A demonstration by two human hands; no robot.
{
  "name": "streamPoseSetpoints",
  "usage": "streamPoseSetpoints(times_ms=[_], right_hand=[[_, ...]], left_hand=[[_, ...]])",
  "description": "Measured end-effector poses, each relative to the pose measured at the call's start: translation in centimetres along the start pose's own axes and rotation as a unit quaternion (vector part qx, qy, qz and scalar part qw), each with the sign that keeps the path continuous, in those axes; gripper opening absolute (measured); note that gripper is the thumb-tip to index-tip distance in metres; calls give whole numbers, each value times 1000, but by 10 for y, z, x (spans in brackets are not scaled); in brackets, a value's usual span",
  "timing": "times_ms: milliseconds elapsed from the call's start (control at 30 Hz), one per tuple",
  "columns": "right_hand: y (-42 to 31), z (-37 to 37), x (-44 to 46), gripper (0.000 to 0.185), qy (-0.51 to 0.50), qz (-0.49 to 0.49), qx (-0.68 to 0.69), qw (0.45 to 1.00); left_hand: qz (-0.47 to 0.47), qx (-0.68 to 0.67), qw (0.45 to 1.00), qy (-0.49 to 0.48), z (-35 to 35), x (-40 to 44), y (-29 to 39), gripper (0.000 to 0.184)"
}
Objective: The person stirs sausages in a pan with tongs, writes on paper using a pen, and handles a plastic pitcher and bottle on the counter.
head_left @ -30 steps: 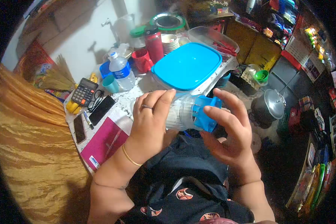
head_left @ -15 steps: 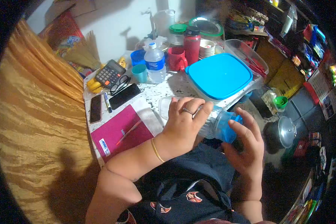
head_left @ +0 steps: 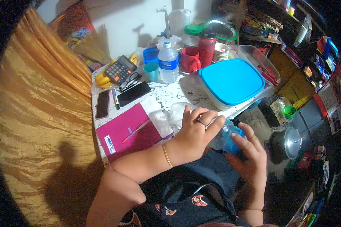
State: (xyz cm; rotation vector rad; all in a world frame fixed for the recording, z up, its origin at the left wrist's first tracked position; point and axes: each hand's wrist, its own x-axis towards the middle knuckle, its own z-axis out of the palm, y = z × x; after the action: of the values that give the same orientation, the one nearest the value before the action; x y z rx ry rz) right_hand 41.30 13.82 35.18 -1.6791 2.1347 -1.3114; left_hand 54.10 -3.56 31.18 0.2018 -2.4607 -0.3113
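A clear, ribbed plastic bottle (head_left: 181, 112) lies tilted sideways above the table's near edge, its blue cap (head_left: 232, 139) pointing right. My left hand (head_left: 196, 133), with a ring and a gold bangle, is wrapped over the bottle's body. At the cap end, my right hand (head_left: 251, 153) has its thumb and fingers closed around the blue cap. My left hand covers the middle of the bottle. Left of it lies a magenta notebook (head_left: 121, 134) with a red-and-clear pen (head_left: 135, 131) on top. Beyond the bottle stands a food container with a blue lid (head_left: 232, 81).
On the white table (head_left: 185, 92) are a water bottle (head_left: 168, 64), a teal cup (head_left: 151, 72), a red mug (head_left: 190, 60), a red tumbler (head_left: 207, 51), a calculator (head_left: 120, 70), glasses (head_left: 130, 82) and two phones. A gold curtain (head_left: 38, 113) hangs left; a metal pot (head_left: 291, 143) sits right.
The camera view has shifted, so the table's things appear farther right and lower. Both hands stay on the bottle, and the right fingers have moved slightly around the cap.
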Motion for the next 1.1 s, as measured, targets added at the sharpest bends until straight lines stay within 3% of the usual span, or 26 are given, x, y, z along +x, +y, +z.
streamPoseSetpoints(times_ms=[100, 200, 300, 400, 433, 533, 667, 700, 900, 1000, 1067, 1100], right_hand=[[-2, 3, -3, 70, -13, 12, -19, 1000], [8, 7, -3, 71, -1, -44, -65, 997], [11, 13, -2, 76, 88, -135, -64, 985], [26, 21, -7, 77, 163, -166, -62, 971], [35, 26, -12, 68, 165, -140, -31, 976], [50, 39, -26, 65, 95, -23, 130, 987], [70, 65, -39, 59, 55, 35, 143, 988], [76, 72, -42, 60, 46, 43, 131, 989], [73, 90, -28, 60, -26, -5, 111, 993], [73, 95, -21, 58, -25, -11, 114, 993], [78, 101, -17, 57, -29, -5, 119, 992], [79, 104, -16, 56, -32, -1, 122, 992]], left_hand=[[5, 10, 1000, 4, 2, 0, 1, 53], [8, 7, 1000, 13, 0, 2, 1, 53], [7, -73, 996, 48, 0, 10, -9, 65], [-62, -107, 987, 100, -1, 14, -17, 85], [-46, -111, 986, 119, -1, 18, -23, 96], [-129, -132, 967, 173, 14, 21, -44, 91], [-179, -198, 947, 179, 9, 37, -62, 83], [-193, -146, 955, 174, 17, 37, -73, 83], [-194, -207, 940, 191, 34, 45, -107, 88], [-183, -311, 876, 321, 48, 42, -132, 88], [-203, -203, 881, 375, 33, 46, -150, 84], [-200, -81, 900, 378, 26, 54, -165, 84]])
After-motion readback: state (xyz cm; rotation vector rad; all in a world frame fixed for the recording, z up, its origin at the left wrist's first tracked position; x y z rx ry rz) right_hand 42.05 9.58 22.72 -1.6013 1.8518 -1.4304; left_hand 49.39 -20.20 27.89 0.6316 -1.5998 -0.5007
